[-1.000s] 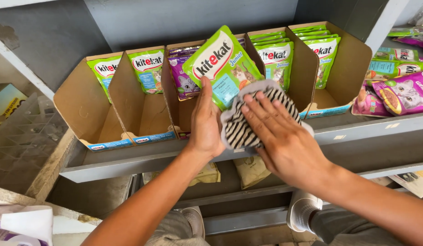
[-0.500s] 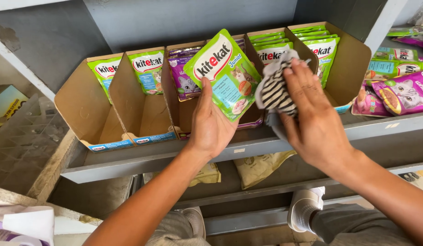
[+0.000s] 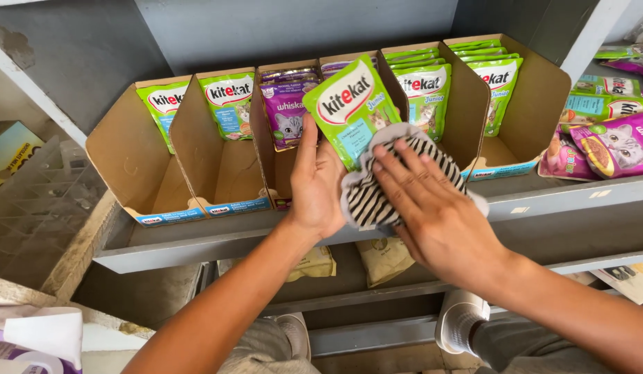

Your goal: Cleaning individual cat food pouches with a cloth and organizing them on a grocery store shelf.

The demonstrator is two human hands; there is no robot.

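- My left hand grips a green pouch, tilted, in front of the cardboard boxes on the grey shelf.
- My right hand, fingers spread flat, presses a striped cloth against the pouch's lower part.

head view | worn on head | looks down, forward | close to grey shelf

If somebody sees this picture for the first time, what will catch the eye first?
First, the green pouch held up by the left hand at the centre, with the right hand pressing a striped cloth on its lower part. Behind them, cardboard display boxes with more pouches line the grey shelf.
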